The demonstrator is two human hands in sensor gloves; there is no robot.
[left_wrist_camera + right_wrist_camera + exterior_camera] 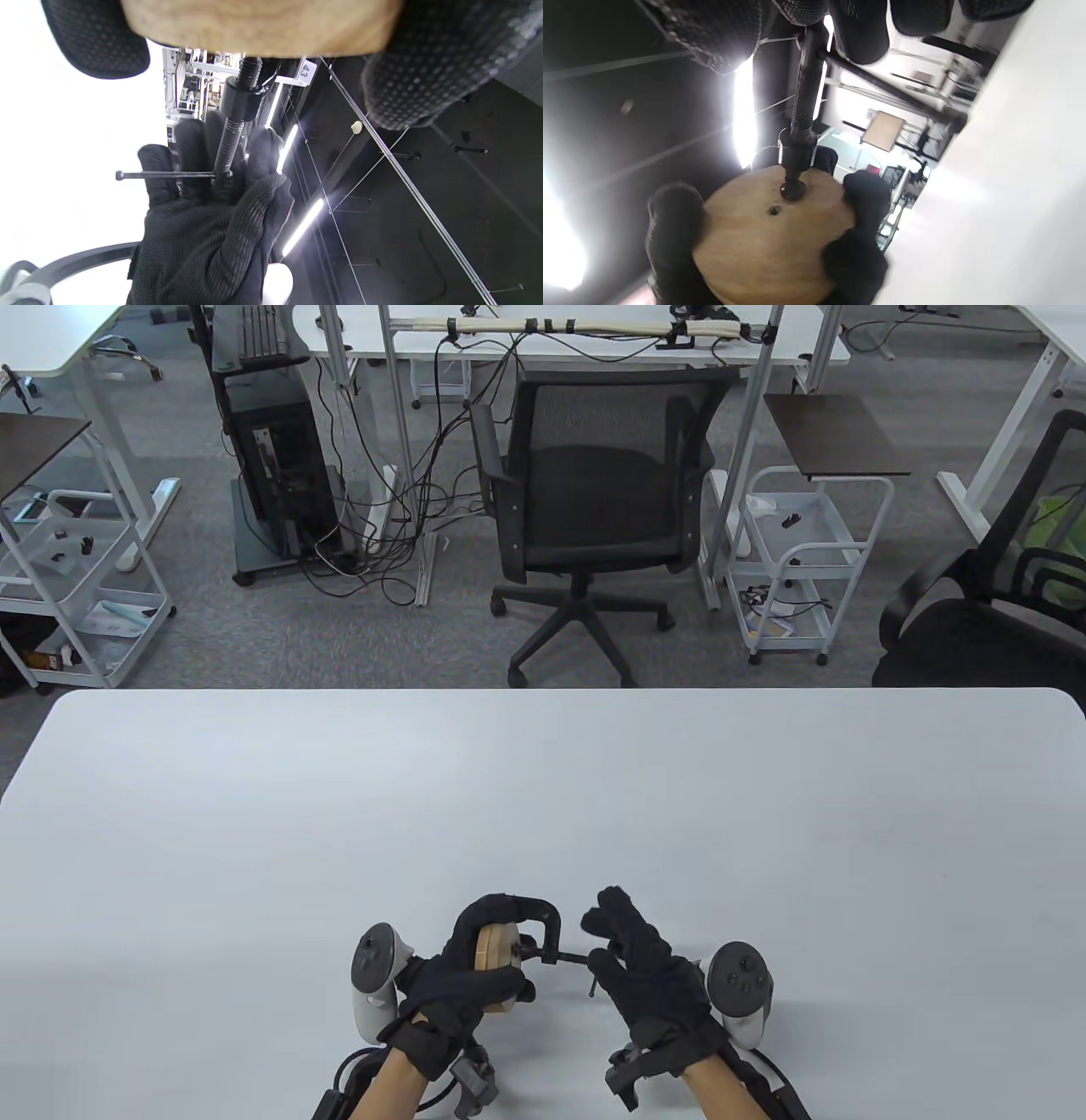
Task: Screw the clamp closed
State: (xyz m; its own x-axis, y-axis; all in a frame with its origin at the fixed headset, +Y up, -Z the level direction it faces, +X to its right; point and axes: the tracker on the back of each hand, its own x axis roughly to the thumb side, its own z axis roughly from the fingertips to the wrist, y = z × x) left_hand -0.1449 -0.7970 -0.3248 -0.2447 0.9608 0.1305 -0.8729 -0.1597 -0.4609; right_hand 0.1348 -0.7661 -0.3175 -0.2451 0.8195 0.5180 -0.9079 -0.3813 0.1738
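Tightening step, near done. Left hand [462, 984] grips the round pale wooden disc [496, 954] inside the black metal C-clamp [543, 923], at the white table's [543, 814] near edge. Screw pad appears seated on disc. Right hand [653, 976] fingers pinch the thin black T-bar handle [165, 175]. Next, I judge: another turn, regrip, disc held steady.

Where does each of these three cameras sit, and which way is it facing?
Table view: above, looking down at both gloved hands, left hand gripping C-clamp and wooden disc.
Left wrist view: along the screw toward the right hand.
Right wrist view: down the screw onto the disc.
Both wrist views share the screw.
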